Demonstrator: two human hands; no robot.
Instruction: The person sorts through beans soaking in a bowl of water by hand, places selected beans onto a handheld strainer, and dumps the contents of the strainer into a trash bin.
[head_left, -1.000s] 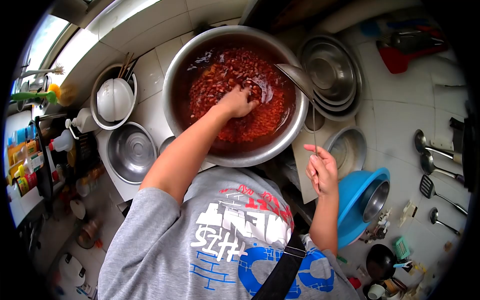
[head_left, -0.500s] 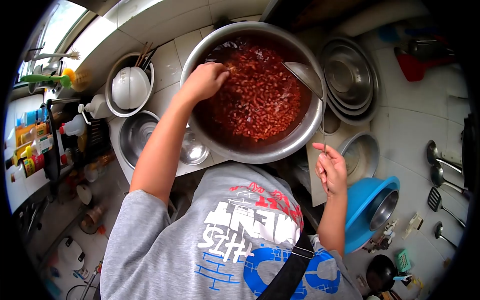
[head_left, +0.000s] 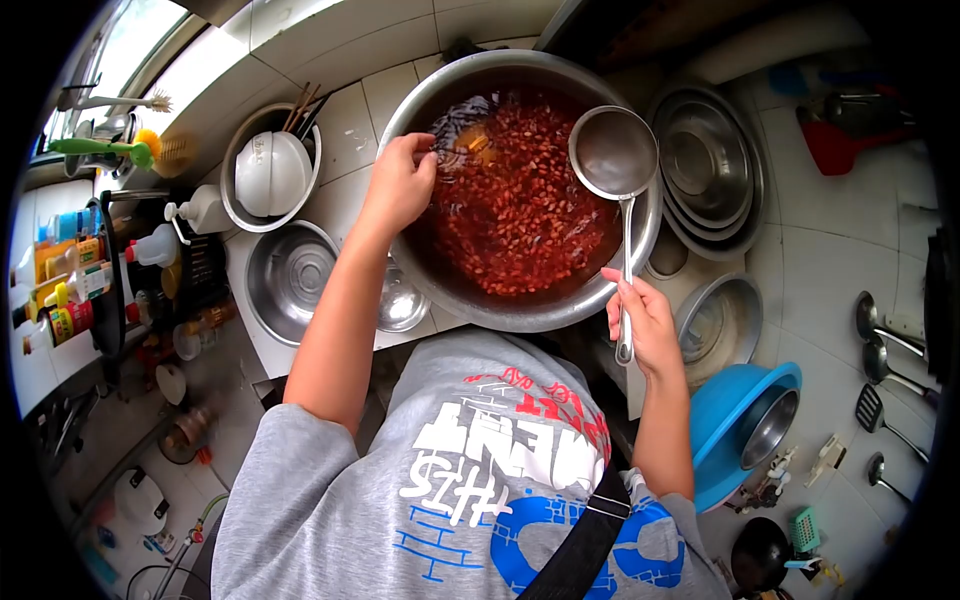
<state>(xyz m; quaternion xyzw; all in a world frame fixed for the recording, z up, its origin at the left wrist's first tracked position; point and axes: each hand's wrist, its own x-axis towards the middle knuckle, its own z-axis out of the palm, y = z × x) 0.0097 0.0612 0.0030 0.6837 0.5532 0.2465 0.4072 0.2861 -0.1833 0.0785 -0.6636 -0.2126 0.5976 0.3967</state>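
Note:
A large metal basin (head_left: 518, 318) holds dark red liquid with many small red pieces (head_left: 530, 220), and something orange floats near its upper left. Over the basin's left rim is my left hand (head_left: 402, 183), fingers curled and close together; whether they hold anything cannot be made out. My right hand (head_left: 643, 318) grips the handle of a metal ladle (head_left: 614, 152) at the lower right of the basin. The ladle's round bowl faces up over the right part of the basin and looks empty.
Left of the basin are a bowl (head_left: 292, 283), a smaller metal dish (head_left: 402, 300) and a pot with white bowls (head_left: 272, 174). On the right are stacked basins (head_left: 706, 165), another metal basin (head_left: 720, 318) and a blue basin (head_left: 712, 430). Utensils (head_left: 870, 408) hang on the tiled wall.
My left hand has left the liquid and moved to the basin's left rim. The ladle in my right hand has turned from tilted on its side to bowl up.

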